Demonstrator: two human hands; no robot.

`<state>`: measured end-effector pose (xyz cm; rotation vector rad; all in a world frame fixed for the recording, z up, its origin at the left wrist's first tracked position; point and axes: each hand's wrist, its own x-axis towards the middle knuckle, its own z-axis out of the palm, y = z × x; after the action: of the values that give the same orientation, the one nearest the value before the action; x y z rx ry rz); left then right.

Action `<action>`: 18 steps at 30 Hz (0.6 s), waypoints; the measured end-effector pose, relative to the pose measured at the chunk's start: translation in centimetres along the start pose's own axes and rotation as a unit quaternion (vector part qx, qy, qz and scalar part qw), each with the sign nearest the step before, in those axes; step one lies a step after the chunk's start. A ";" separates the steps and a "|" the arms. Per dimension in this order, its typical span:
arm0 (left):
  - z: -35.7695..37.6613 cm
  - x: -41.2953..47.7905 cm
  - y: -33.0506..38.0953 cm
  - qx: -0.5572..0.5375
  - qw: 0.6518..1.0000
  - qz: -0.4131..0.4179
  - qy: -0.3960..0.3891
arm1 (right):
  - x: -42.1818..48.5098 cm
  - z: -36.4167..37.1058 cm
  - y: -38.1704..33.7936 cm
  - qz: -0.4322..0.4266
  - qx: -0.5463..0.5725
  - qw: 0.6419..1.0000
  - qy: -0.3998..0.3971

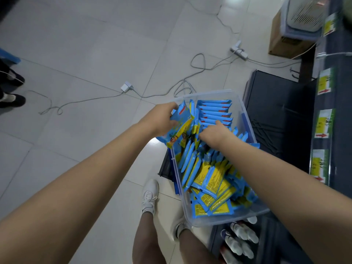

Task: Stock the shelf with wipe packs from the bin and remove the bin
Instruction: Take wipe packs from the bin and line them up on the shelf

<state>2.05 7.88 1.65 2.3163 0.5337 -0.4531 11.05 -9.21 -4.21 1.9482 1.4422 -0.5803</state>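
Note:
A clear plastic bin [245, 111] sits on a low dark platform and holds several blue and yellow wipe packs [211, 180]. A neat row of packs [215, 111] stands at its far end. My left hand [162, 119] grips a bunch of wipe packs [179, 130] at the bin's far left rim. My right hand [213, 132] reaches into the bin beside them, fingers curled onto the same bunch of packs. The dark shelf [323, 119] with yellow price tags runs along the right edge.
White cables and power adapters [125, 86] lie across the tiled floor. A cardboard box [282, 40] with a white appliance on it stands at the top right. Another person's dark shoes [13, 100] are at the left. My own white shoes [150, 195] are beside the bin.

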 end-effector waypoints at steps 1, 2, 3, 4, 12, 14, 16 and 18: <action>-0.5 -0.3 0.2 0.014 1.000 0.004 -0.002 | -0.5 -0.4 0.4 0.011 0.011 1.000 0.009; -1.1 -0.6 0.4 0.025 1.000 0.008 -0.001 | -1.1 -1.1 1.0 0.022 0.022 0.999 0.021; -1.9 -1.0 0.7 0.034 0.999 0.012 0.003 | -1.8 -2.0 1.6 0.033 0.035 0.998 0.037; -2.7 -1.3 1.2 0.048 0.999 0.016 0.008 | -2.7 -3.0 2.2 0.044 0.051 0.996 0.055; -11.9 -2.6 9.4 0.225 0.966 0.119 0.053 | -12.2 -11.6 8.4 0.170 0.183 0.957 0.151; -13.9 -3.0 12.6 0.247 0.952 0.169 0.069 | -15.3 -13.1 9.9 0.211 0.209 0.940 0.170; -15.5 -3.4 15.8 0.267 0.935 0.222 0.078 | -18.8 -14.5 11.0 0.255 0.231 0.918 0.197; -16.6 -3.9 19.0 0.283 0.917 0.269 0.082 | -22.8 -15.7 11.4 0.299 0.231 0.899 0.220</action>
<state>10.90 6.03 25.52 2.9294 -0.2143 -0.1500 14.72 -15.53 24.85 2.8822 0.8813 -0.2018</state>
